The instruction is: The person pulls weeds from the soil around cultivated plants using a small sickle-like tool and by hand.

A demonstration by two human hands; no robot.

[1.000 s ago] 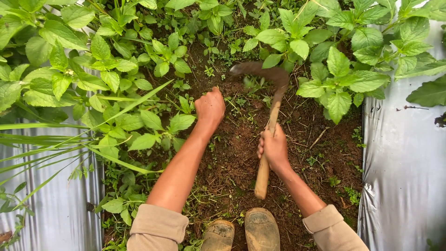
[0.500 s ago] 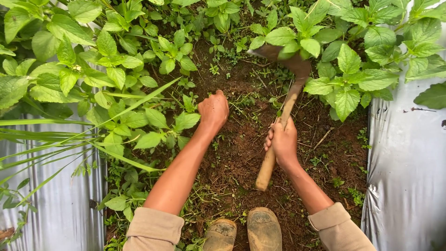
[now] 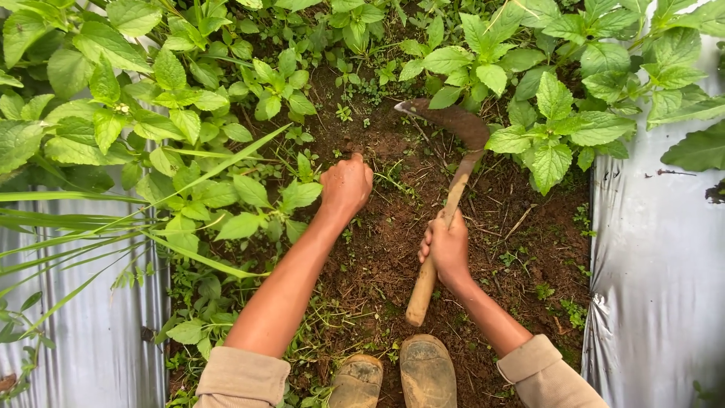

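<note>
One sickle (image 3: 445, 174) with a curved dark blade and a wooden handle lies angled over the bare soil (image 3: 393, 249), its blade far and right, against the leafy plants (image 3: 544, 128). The right hand (image 3: 447, 245) is wrapped tight round the handle's middle. The left hand (image 3: 346, 185) is fisted low at the soil, gripping small weeds (image 3: 302, 162). Two muddy boots (image 3: 396, 378) stand near, between two silver plastic sheets (image 3: 657, 279).

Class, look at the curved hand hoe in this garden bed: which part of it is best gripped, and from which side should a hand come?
Grip the wooden handle around its middle, as the right hand does, coming from the butt end near the boots. The handle is straight and round enough for fingers to wrap; the dark curved blade points away into the soil.
</note>
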